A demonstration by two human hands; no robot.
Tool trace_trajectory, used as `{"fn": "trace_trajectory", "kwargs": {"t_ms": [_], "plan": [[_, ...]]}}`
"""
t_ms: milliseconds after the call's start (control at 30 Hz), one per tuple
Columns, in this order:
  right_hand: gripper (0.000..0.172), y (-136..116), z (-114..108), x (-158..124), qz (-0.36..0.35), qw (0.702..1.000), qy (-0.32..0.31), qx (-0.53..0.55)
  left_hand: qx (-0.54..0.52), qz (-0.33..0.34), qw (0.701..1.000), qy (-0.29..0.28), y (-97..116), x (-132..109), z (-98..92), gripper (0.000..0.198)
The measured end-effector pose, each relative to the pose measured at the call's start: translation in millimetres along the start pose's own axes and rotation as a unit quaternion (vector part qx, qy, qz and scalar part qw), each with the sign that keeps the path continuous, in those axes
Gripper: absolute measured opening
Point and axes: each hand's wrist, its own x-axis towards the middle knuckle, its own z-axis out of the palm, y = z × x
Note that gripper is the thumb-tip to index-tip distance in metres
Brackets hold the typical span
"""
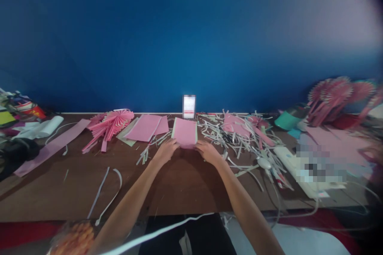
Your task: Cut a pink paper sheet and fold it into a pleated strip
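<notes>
A pink paper sheet (184, 131) lies on the brown table (179, 183) straight ahead of me. My left hand (166, 150) pinches its near left edge, fingers curled. The near right edge is pinched the same way by my right hand (208, 152). Both hands sit close together at the sheet's near end, which looks folded over.
Pink folded paper fans (109, 124) and flat pink sheets (147, 126) lie to the left. A heap of white paper strips (236, 133) spreads to the right, beside a white power strip (295, 163). More pink fans (335, 95) stand far right against the blue wall (191, 44). A small card (189, 106) stands behind.
</notes>
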Motion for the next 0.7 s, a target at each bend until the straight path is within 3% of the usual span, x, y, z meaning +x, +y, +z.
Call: {"fn": "trace_trajectory", "kwargs": {"t_ms": [267, 500, 700], "plan": [[0.016, -6, -5, 2, 0.038, 0.994, 0.099, 0.017, -0.07, 0.003, 0.998, -0.002, -18, 0, -3.9, 0.02], [0.012, -18, 6, 9, 0.019, 0.998, 0.021, -0.058, -0.046, 0.016, 0.999, 0.001, -1, 1, -6.2, 0.02], [0.014, -8, 9, 7, 0.004, 1.0, 0.022, 0.003, -0.029, 0.02, 0.999, -0.007, 9, 5, -0.9, 0.02]]}}
